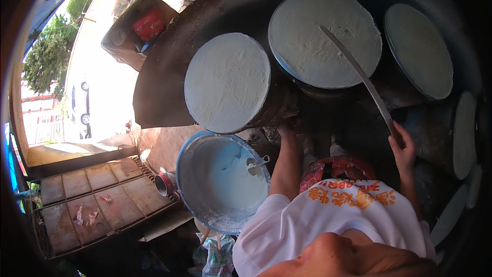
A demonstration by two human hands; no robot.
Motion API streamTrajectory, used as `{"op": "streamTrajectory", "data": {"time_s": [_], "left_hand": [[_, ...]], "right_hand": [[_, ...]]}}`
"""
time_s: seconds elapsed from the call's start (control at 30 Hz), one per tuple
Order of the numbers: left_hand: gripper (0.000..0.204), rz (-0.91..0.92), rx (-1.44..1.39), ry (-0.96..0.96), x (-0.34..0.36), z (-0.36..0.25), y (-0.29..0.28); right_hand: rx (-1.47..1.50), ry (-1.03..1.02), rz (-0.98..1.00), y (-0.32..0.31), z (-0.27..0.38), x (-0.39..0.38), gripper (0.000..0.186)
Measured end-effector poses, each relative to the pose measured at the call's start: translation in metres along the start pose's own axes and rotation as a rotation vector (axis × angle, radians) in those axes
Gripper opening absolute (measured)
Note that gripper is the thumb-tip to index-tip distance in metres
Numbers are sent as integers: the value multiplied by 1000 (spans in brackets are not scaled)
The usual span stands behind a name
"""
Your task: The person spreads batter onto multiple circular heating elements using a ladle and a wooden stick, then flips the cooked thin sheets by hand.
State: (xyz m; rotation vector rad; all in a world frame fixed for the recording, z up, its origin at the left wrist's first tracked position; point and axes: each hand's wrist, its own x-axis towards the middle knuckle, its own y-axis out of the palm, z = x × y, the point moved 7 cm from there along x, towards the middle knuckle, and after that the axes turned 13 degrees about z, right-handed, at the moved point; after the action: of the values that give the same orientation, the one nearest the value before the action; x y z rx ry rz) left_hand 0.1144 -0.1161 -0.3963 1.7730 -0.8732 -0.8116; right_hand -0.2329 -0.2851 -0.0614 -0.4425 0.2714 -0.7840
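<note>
My right hand [403,146] is closed around the near end of a long, thin, slightly curved scraper [359,69]. Its far end lies over a round griddle [292,69] coated with a pale, thin layer of batter [312,31]. My left hand [287,124] hangs low beside another coated round griddle [227,82], in dark shade, and its fingers cannot be made out. Below that griddle stands a blue tub [180,172] with whitish batter [225,184] in it. A metal ladle-like handle [260,161] rests at the tub's right side.
More pale-coated rounds stand at the right, among them one griddle [419,51] and one on edge [464,136]. A rusty panelled metal surface [97,200] lies at the left, with a red can [164,183] beside it. A plastic bag [218,256] sits below the tub.
</note>
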Motion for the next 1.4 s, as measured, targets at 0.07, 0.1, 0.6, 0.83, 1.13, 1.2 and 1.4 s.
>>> {"op": "streamTrajectory", "data": {"time_s": [0.07, 0.1, 0.6, 0.83, 1.13, 1.2, 1.4], "left_hand": [[40, -169, -16, 8, 14, 0, -21], [38, -252, -11, 13, 17, -5, -29], [21, -303, 52, -399, 4, 48, -23], [18, -235, 746, -500, -43, 74, 131], [23, 23, 1036, -404, -8, 89, 233], [23, 82, 1297, -288, -4, 91, 223], [26, 140, 1512, -318, 2, 126, 253]], "right_hand": [[-35, 96, -115, -15, -11, -19, 36], [-62, 111, -141, -21, -1, -22, 36], [-460, 18, -333, -57, -11, -29, 33], [-289, 48, -87, 14, -17, -27, 34], [-127, 95, -120, 10, -29, -17, 28], [-100, 18, -77, 6, -36, -25, 28], [-169, 37, 81, -45, -40, 10, 27]]}}
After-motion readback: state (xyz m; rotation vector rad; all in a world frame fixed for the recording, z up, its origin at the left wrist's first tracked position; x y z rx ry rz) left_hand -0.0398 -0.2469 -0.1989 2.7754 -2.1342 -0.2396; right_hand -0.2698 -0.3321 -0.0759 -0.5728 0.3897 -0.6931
